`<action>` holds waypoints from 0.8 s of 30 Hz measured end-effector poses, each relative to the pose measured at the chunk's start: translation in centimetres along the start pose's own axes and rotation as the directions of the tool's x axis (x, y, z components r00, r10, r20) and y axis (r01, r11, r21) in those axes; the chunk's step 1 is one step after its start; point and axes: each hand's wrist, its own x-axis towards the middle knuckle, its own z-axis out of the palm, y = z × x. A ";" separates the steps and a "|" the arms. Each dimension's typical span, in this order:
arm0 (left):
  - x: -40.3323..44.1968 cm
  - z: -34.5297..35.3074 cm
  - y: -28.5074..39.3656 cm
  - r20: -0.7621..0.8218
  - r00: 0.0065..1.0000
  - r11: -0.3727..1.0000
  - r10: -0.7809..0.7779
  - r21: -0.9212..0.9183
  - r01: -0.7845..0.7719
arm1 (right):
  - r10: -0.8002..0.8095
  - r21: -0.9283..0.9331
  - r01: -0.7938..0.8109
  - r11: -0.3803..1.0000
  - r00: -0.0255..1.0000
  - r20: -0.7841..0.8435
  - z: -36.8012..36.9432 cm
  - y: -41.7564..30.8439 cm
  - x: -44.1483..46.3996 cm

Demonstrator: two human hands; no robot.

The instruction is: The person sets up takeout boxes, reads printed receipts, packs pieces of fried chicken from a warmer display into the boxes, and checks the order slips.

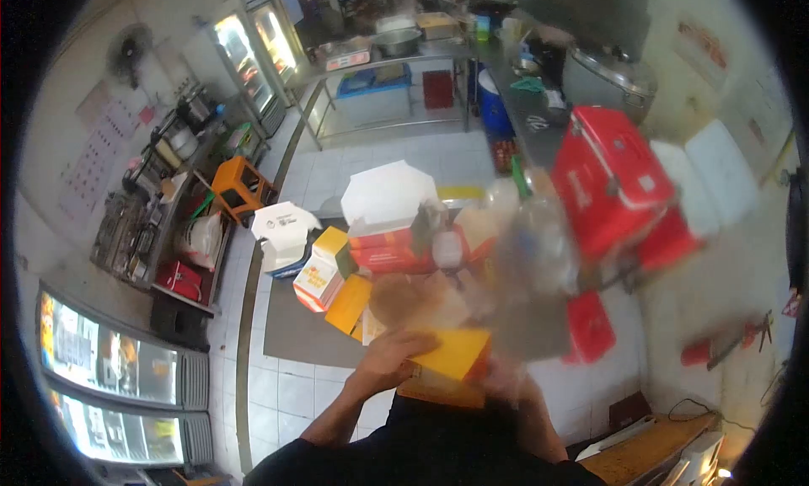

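"Where was the yellow box (458,352)?"

"Low in front of the person's body, at the near edge of the grey table (297,339)."

"And the hands?"

"Apart, one at each side of it. The left hand (388,360) had its fingers clamped on the left edge. The right hand (511,380) was a blur by the right side; I couldn't tell whether it gripped."

"What stood beyond?"

"A red box (383,252) with its white lid up, and some clear plastic bags (539,237), blurred, to the right."

"How would the yellow one have handled?"

"Light, I'd judge: thin card, not slippery, stiff along the folds but easily dented on the flat parts. The folded sides looked the best hold, with a gentle pinch."
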 end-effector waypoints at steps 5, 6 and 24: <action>-1.2 -1.5 -1.1 0.271 0.948 0.948 -0.166 -0.221 0.229 | 0.004 0.425 -0.079 0.902 0.985 0.173 2.1 2.3 1.5; -1.3 -2.2 -1.2 0.179 0.972 0.947 -0.154 -0.254 0.197 | 0.156 0.885 -0.293 0.362 0.955 0.252 1.9 0.7 2.0; -11.8 15.9 -22.8 -0.592 -0.125 0.559 -0.796 -0.799 0.221 | -0.016 0.286 0.115 0.951 0.945 -0.328 9.8 6.1 12.1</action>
